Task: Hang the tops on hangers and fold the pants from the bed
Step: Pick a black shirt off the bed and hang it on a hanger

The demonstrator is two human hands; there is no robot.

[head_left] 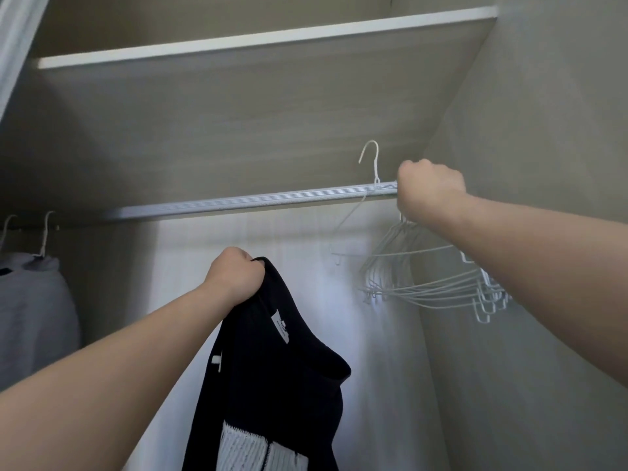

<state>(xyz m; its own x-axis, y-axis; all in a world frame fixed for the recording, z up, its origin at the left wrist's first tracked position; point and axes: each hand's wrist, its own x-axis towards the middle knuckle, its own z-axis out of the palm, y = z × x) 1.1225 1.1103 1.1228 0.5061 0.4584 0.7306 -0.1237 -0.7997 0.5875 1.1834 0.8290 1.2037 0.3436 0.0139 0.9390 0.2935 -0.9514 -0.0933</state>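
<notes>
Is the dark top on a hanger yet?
Off. The left hand grips the dark top by its neckline, no hanger inside; the right hand holds a wire hanger by the rail.

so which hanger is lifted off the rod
The white hanger beside the right hand: its hook pokes above the rod, other hangers hang below.

Found both arms bare and raised forward. Recorded left forearm (119, 379) reaching up from lower left, wrist straight, left hand (234, 277) clenched in a fist, knuckles uppermost, gripping the edge of a dark top (272, 368). Recorded right forearm (543, 239) entering from the right, higher than the left, right hand (430, 190) closed, back toward the camera, fingers hidden, holding a wire hanger (376, 164). Noted hands well apart.
</notes>
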